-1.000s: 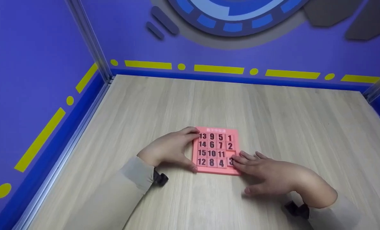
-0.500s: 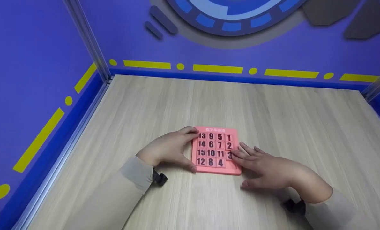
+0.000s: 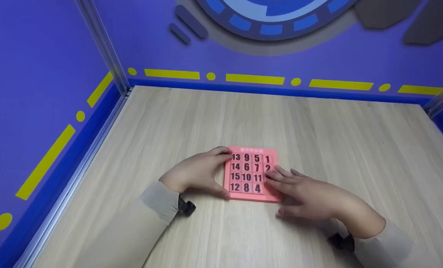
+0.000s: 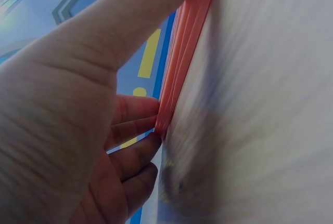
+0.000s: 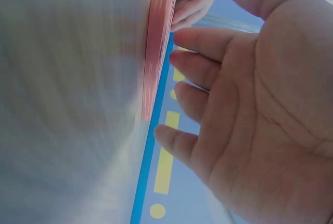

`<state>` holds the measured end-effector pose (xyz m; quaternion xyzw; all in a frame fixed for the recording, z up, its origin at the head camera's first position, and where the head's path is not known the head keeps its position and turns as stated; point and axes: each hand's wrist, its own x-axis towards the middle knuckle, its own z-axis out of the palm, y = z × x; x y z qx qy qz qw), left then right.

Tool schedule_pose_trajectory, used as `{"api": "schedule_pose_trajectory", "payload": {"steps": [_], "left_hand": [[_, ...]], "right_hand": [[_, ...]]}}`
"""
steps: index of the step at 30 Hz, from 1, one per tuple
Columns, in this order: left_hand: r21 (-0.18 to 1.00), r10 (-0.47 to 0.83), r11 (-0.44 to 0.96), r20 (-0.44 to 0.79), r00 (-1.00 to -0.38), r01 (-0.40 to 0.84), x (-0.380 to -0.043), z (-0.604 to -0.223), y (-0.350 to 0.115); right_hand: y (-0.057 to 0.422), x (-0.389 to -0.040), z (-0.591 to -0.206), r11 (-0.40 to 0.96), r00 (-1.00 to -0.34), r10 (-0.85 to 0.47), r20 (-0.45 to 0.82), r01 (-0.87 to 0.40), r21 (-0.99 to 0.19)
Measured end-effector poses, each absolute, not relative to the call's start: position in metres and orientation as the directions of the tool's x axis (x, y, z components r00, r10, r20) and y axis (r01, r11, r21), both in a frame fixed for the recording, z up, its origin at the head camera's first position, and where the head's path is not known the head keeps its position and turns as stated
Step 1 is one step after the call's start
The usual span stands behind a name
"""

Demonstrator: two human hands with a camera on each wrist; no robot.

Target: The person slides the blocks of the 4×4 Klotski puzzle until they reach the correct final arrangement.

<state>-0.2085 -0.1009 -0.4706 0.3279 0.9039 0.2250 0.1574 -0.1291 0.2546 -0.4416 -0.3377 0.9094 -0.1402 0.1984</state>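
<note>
1. A pale wood-grain bench (image 3: 318,130) meets a blue-purple back wall (image 3: 150,44) and left wall (image 3: 39,74).
2. The back wall bears a round blue design (image 3: 271,29) above yellow dashes (image 3: 254,79) and dots (image 3: 296,81).
3. A metal post (image 3: 103,44) stands in the far left corner.

Against my left hand (image 3: 197,170), the puzzle (image 3: 251,172) looked like smooth plastic; beneath it, the table (image 3: 191,123) had a matt wood grain. Behind that hand, my sleeve (image 3: 128,223) was matt cloth; well ahead, the post (image 3: 104,46) looked metallic.

Head view: moderate, even light; number puzzle (image 3: 252,181) legible; soft shadow under right hand (image 3: 308,197) | Left wrist view: tabletop (image 4: 270,104) blurred, dark shadow band | Right wrist view: tabletop blurred, upper-right corner washed out
</note>
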Motion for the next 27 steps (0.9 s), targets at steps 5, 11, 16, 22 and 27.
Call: {"api": "schedule_pose_trajectory", "payload": {"steps": [5, 11, 16, 22, 27], "left_hand": [[0.514, 0.676, 0.673, -0.137, -0.724, 0.532, -0.209, -0.469, -0.100], [0.501, 0.674, 0.680, -0.137, -0.726, 0.536, -0.209, -0.469, -0.101], [0.511, 0.672, 0.678, -0.141, -0.727, 0.528, -0.208, -0.469, -0.102], [0.507, 0.670, 0.681, -0.140, -0.729, 0.528, -0.207, -0.469, -0.101], [0.515, 0.670, 0.680, -0.145, -0.728, 0.523, -0.207, -0.468, -0.100]], "right_hand": [[0.244, -0.123, -0.444, 0.694, -0.649, -0.713, -0.265, -0.601, -0.395], [0.239, -0.119, -0.445, 0.683, -0.623, -0.727, -0.288, -0.620, -0.385], [0.240, -0.119, -0.443, 0.685, -0.627, -0.726, -0.284, -0.622, -0.378], [0.245, -0.118, -0.434, 0.691, -0.634, -0.720, -0.284, -0.617, -0.376], [0.249, -0.118, -0.428, 0.726, -0.659, -0.685, -0.313, -0.577, -0.374]]}}
